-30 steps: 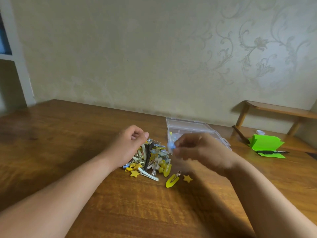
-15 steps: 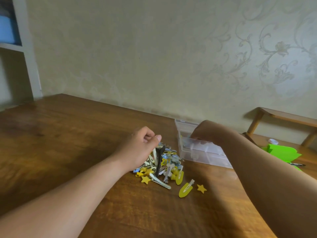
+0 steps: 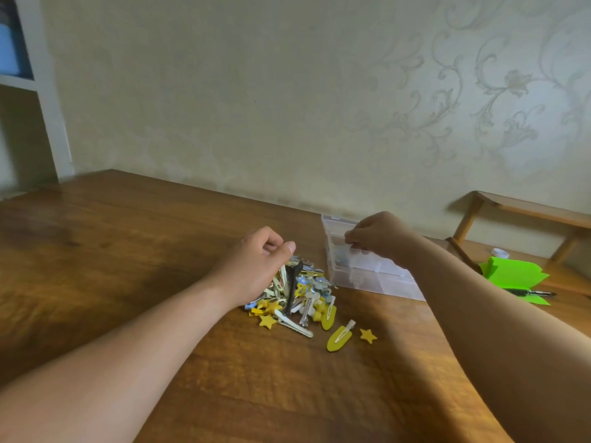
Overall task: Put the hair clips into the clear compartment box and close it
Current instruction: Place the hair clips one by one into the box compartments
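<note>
My left grip [image 3: 259, 266] rests curled on the left edge of the hair clip pile [image 3: 300, 295], thumb against forefinger. A black clip [image 3: 291, 287] stands up just under the thumb, but I cannot tell whether I am pinching it. My right grip [image 3: 380, 238] hangs over the clear compartment box [image 3: 377, 279], fingertips bunched downward above a bluish blur inside (too smeared to name), and I cannot tell whether they hold anything. The box lies on the counter [image 3: 128, 251] just right of the pile, its right end hidden behind my forearm. Between my forearms, nearer me than either grip, lie a yellow clip [image 3: 339, 337] and a yellow star [image 3: 367, 335]
</note>
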Demonstrator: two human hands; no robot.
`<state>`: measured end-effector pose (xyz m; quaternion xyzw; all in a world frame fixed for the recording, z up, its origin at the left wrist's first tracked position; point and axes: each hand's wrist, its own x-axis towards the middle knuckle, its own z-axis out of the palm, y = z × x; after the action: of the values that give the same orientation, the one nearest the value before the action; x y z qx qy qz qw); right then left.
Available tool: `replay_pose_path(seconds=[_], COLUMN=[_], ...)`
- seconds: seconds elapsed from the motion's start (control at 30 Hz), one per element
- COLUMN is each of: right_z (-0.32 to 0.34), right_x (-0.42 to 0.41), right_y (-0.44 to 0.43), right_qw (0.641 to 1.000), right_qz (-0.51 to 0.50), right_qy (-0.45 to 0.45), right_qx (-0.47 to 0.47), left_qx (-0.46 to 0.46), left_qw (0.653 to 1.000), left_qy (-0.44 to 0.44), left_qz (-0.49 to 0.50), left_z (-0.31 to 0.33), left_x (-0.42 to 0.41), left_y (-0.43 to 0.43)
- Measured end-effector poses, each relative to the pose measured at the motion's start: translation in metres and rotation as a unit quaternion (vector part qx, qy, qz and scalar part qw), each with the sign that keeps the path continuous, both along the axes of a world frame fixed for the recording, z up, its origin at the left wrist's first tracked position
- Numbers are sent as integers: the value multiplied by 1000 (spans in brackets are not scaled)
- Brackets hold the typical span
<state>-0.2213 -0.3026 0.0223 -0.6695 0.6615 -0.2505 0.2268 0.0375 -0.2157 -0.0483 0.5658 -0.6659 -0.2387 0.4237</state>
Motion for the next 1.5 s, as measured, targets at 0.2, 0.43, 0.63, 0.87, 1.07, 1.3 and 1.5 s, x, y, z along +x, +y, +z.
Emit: replay_pose_path(seconds=[0.2,0.43,0.63,0.87,1.07,1.3,1.5], right_z=[14,11,2,4,25,15,-2], right_x=[-7,-11,-4,-2,-20,-24,-12], right_y=[62,129,129,133,89,5,-17], right_qw=[986,948,919,919,983,997,993], right_qz=[71,298,344,338,115,-59,-97], right_qy=[-28,111,186,202,-86,-38,46], right_qx=[-147,-8,43,27,-112,32,56], left_qx=[-1,6,11,10,8,7,9], left_qw=[1000,1000,1000,1000,1000,1000,1000], left_qy=[-4,-4,1,5,12,6,-8], left_qz=[1,0,9,15,-1,-1,1], left_z=[2,6,9,8,4,1,1], left_x=[0,-3,-5,-6,-3,-2,-1], left_y=[2,8,12,11,5,3,2])
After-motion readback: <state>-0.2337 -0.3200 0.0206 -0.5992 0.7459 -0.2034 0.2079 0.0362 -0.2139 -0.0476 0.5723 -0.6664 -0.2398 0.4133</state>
